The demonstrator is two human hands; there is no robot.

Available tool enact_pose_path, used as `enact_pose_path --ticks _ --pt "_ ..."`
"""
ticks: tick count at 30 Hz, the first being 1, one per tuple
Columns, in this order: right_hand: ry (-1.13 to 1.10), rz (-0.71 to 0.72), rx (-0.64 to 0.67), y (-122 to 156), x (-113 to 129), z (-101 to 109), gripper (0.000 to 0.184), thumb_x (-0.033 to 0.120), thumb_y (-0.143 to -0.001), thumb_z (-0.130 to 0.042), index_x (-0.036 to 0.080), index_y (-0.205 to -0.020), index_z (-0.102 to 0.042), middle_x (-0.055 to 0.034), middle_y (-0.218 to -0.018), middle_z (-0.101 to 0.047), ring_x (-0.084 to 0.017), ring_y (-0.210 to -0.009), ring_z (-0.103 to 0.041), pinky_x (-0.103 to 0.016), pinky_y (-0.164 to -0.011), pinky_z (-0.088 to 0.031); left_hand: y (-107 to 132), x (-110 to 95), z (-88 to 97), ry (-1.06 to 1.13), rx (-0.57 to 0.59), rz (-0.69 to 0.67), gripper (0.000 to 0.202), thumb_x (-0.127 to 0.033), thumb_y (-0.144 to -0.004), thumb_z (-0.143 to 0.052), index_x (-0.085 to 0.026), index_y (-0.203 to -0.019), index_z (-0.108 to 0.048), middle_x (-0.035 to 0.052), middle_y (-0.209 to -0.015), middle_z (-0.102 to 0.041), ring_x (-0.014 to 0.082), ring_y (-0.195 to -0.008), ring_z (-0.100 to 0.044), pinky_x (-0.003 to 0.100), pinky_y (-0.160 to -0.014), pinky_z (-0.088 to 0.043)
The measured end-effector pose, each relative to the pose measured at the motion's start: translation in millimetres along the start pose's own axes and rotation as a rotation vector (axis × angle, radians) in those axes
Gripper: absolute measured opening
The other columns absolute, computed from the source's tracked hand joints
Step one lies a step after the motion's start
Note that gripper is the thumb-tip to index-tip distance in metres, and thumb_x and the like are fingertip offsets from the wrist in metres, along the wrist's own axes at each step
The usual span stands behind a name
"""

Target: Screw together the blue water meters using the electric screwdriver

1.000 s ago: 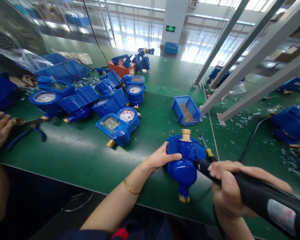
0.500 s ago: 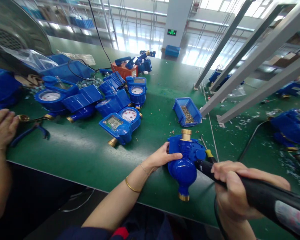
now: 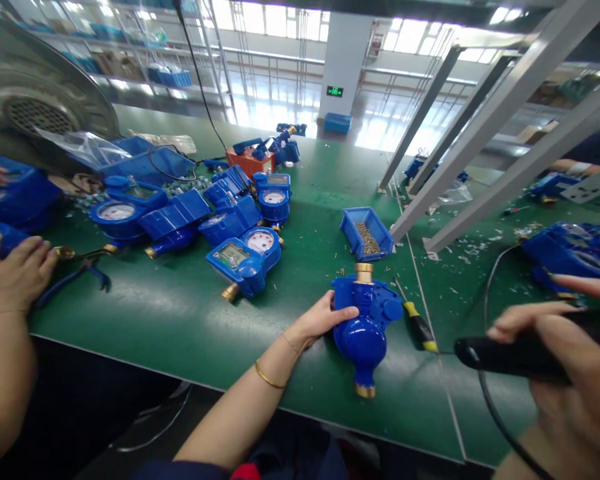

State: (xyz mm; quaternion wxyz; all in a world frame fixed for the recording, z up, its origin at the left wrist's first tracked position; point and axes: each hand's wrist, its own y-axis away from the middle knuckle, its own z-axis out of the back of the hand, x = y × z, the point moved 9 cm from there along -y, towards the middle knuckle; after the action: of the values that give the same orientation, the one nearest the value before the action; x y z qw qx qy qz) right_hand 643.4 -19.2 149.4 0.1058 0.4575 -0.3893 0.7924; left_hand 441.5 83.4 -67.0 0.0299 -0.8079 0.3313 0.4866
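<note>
On the green bench in front of me a blue water meter (image 3: 363, 337) lies with its back up and its brass ends pointing away and toward me. My left hand (image 3: 325, 317) grips it at the left side, thumb on top and the other fingers partly hidden. At the right my right hand (image 3: 563, 353) is wrapped round a black corded electric screwdriver (image 3: 500, 355), its thin bit pointing left, apart from the meter. Between them lies a hand screwdriver (image 3: 420, 327) with a black and yellow handle. Beyond the meter stands a blue bin (image 3: 347, 230) of small brass-coloured screws.
Several more water meters (image 3: 245, 260) stand left of centre, near blue-handled pliers (image 3: 93, 275). A co-worker's hand (image 3: 17, 273) rests at the far left. Grey metal posts (image 3: 473, 160) rise from the bench at right; more meters (image 3: 570, 253) lie beyond them.
My right hand has drawn the electric screwdriver away from the meter to the right, uncovering the hand screwdriver. My left hand keeps its hold on the meter. The view has tilted up slightly.
</note>
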Motion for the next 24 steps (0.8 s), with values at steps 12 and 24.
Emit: enact_pose_path --ticks 12,24 --pt "0.603 -0.178 0.504 33 -48 -92 0.056 0.066 -0.064 -0.072 0.03 -0.105 -0.06 -0.0004 -0.076 -0.071 -0.03 -0.071 -0.068 -0.034 -0.064 -0.044 27 37 -24.0 0.097 -0.281 -0.139 0.08 -0.034 -0.054 -0.101 -0.02 -0.118 -0.056 0.0154 -0.132 -0.063 0.0401 -0.135 -0.053 0.057 -0.117 -0.042" --pt "0.603 -0.23 0.324 35 -46 -66 0.057 0.069 -0.064 -0.068 0.029 -0.105 -0.058 -0.0041 -0.086 -0.071 -0.03 -0.075 -0.067 -0.033 -0.064 -0.044 30 40 -10.6 0.225 -0.248 -0.045 0.059 -0.043 -0.075 -0.076 -0.018 -0.123 -0.053 0.0095 -0.116 -0.066 0.0243 -0.106 -0.062 0.036 -0.092 -0.048"
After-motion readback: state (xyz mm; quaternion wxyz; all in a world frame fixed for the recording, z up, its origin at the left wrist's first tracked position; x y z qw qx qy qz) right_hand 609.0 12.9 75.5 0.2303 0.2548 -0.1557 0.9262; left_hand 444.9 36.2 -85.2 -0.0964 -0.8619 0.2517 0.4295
